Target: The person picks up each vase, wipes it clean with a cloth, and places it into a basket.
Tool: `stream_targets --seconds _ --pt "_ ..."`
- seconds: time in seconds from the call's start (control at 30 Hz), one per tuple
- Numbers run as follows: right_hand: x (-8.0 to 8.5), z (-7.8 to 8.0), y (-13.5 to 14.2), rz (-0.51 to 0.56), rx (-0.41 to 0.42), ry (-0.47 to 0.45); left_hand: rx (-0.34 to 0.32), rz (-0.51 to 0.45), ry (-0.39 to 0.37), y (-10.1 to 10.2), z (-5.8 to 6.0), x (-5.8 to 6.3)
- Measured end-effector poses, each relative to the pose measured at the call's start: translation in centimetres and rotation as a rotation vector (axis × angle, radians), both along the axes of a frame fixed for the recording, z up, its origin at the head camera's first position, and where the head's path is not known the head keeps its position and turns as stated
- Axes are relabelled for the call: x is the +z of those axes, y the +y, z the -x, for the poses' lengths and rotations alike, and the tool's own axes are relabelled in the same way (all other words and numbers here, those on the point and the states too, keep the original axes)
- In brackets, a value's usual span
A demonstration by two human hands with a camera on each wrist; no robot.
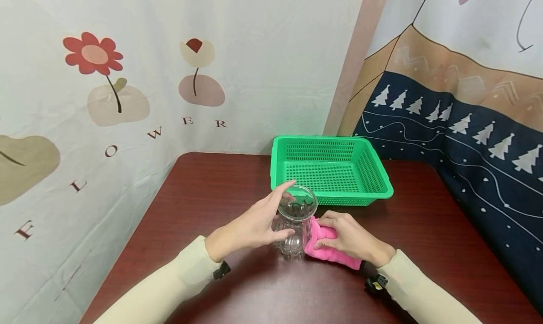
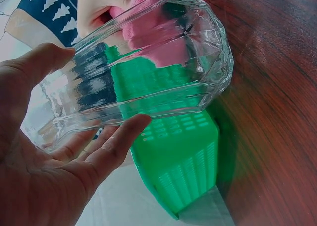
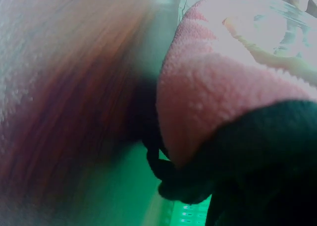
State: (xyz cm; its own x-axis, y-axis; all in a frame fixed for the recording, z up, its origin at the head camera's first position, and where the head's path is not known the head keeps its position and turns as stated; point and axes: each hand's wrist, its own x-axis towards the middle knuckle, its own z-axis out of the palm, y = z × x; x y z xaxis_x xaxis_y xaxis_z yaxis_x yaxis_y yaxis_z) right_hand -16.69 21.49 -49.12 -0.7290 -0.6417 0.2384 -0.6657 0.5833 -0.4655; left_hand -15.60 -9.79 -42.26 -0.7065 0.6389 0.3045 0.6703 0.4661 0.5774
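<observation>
A clear, ribbed glass vase (image 1: 292, 244) with a flared rim stands upright on the table near its middle. My left hand (image 1: 256, 222) holds it from the left, thumb on the near side and fingers round the far side. In the left wrist view the vase (image 2: 208, 72) shows its faceted base, and the thumb and a finger touch opposite sides. From the right, my right hand (image 1: 349, 236) grips a bunched pink cloth (image 1: 328, 254) against the vase's side. The fluffy cloth (image 3: 198, 97) fills much of the right wrist view, where most of that hand is hidden.
Just behind the vase, a green perforated plastic basket (image 1: 331, 196) sits on the dark red-brown wooden table (image 1: 212, 192). A printed curtain (image 1: 263, 69) hangs along the table's back and left. Dark blue fabric with tree prints (image 1: 475, 173) hangs at the right.
</observation>
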Motion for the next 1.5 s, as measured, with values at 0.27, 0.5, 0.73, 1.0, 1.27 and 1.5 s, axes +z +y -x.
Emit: stream_targets --seconds 0.27,0.5,0.73,1.0,1.27,1.5 --pt "0.3 -0.2 0.0 0.037 -0.004 0.013 0.003 0.004 0.008 0.1 -0.1 0.0" --pt "0.7 -0.3 0.0 0.106 -0.004 0.021 -0.007 -0.007 0.004 0.1 0.0 -0.1" --pt "1.0 -0.4 0.0 0.180 -0.019 0.034 -0.004 -0.004 0.005 0.1 -0.1 0.0" --pt "1.6 -0.6 -0.1 0.252 -0.040 0.101 -0.014 -0.018 0.003 0.1 -0.2 0.1" --pt "2.0 -0.3 -0.4 0.342 -0.024 0.125 -0.011 -0.013 0.028 0.1 -0.2 0.0" --pt "2.4 0.0 -0.8 0.435 -0.007 0.143 -0.008 -0.011 0.036 0.1 -0.2 0.1"
